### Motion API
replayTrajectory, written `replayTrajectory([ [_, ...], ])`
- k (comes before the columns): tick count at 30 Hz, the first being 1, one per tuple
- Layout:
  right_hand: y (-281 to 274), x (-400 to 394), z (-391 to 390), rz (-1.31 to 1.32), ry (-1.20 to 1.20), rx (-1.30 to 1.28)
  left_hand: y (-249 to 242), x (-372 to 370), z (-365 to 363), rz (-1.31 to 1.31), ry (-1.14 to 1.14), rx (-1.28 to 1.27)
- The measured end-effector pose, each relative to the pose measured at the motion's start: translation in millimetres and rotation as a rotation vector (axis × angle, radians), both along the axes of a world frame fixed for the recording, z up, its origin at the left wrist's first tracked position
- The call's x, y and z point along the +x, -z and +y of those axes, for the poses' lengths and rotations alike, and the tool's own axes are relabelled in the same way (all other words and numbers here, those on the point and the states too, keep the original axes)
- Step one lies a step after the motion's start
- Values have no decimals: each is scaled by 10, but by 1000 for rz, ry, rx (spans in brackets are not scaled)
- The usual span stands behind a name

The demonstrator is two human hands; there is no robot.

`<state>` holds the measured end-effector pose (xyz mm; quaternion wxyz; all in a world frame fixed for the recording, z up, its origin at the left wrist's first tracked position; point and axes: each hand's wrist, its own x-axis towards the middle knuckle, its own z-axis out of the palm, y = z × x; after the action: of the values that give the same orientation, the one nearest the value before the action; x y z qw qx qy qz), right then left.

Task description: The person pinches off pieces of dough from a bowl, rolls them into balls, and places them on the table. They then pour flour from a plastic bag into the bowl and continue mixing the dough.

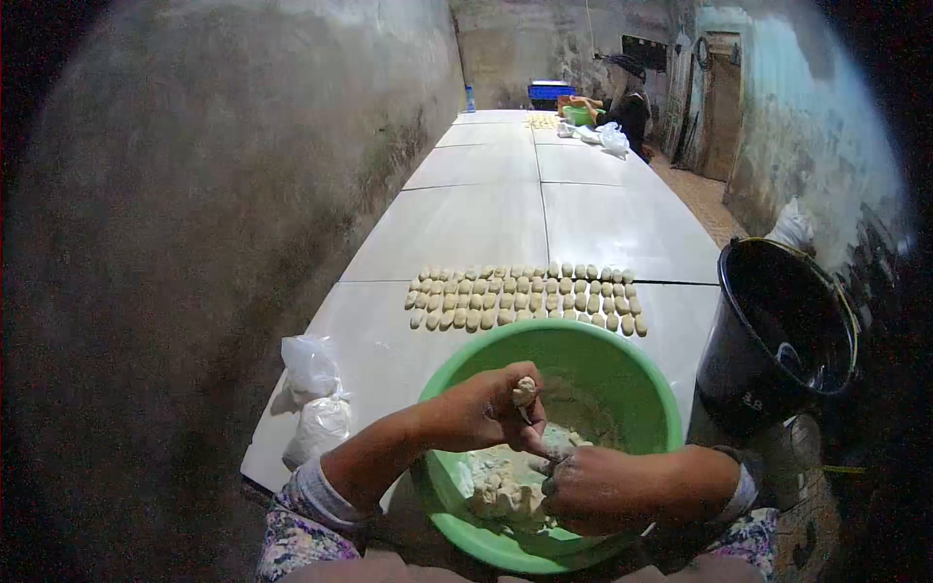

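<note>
My left hand (491,408) is closed around a small lump of pale dough (525,392), which sticks out at the top of the fist. My right hand (595,486) is just beside it, with fingers curled in. Their fingertips meet over the green basin (664,389), and whatever the right fingers grip is hidden. Below both hands, broken dough (505,500) and white flour lie in the basin. Several rows of small oval dough pieces (525,299) are laid out on the white table just past the basin's far rim.
Two plastic bags of white powder (321,428) stand at the table's left edge. A large black bucket (748,340) stands at the right. Far down the tiled table (476,219), another person (627,102) works by a green basin, white bags and a blue crate (551,90).
</note>
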<state>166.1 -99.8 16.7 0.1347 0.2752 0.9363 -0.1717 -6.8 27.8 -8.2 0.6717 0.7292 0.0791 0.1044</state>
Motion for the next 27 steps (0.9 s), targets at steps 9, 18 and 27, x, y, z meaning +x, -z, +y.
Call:
replayTrajectory([
  [9,199,41,4,159,-14,-43,-331,-31,-453,24,-58,519],
  [18,333,25,-121,218,-180,-339,-258,-49,-462,88,6,371],
  [27,-45,15,-8,214,-15,27,-55,-38,-368,112,-68,529],
])
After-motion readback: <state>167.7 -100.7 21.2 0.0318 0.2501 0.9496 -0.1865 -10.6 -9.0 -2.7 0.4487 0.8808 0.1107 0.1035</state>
